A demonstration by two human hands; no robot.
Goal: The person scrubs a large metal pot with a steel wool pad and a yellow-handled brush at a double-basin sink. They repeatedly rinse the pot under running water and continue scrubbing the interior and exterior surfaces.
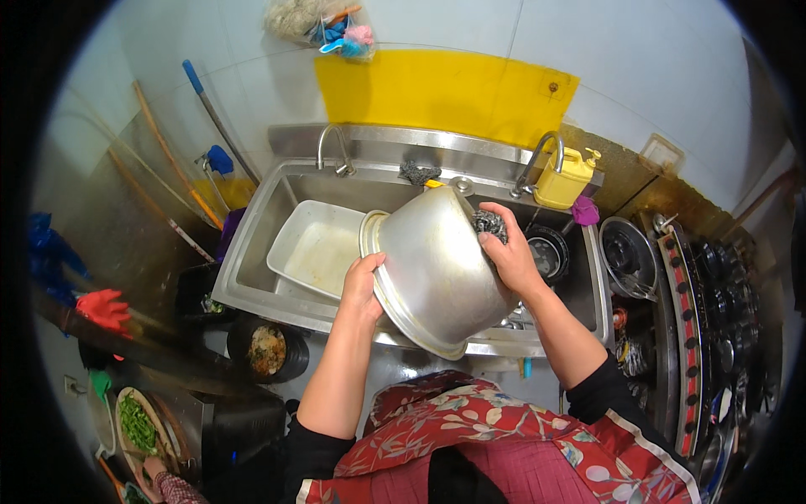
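A large metal pot (434,264) is tilted on its side above the divider of a double stainless steel sink (283,309). My left hand (364,286) grips its rim, the thumb on the outer side. In my right hand (513,252) is a steel wool scrubber (490,225), held against the pot near its base. Behind the pot, on the sink ledge, lies another dark scrubber (419,172). A white plastic tub (315,249) rests in the left basin, partly hidden by the pot. The right basin holds a dark round container (546,255) with liquid in it.
Two curved faucets (334,148) rise at the sink's back, with a yellow jug (563,179) at the right. A bucket of food scraps (267,349) stands below left. Another person's hand (151,475) is by chopped greens (137,425). A stove (683,353) is at the right.
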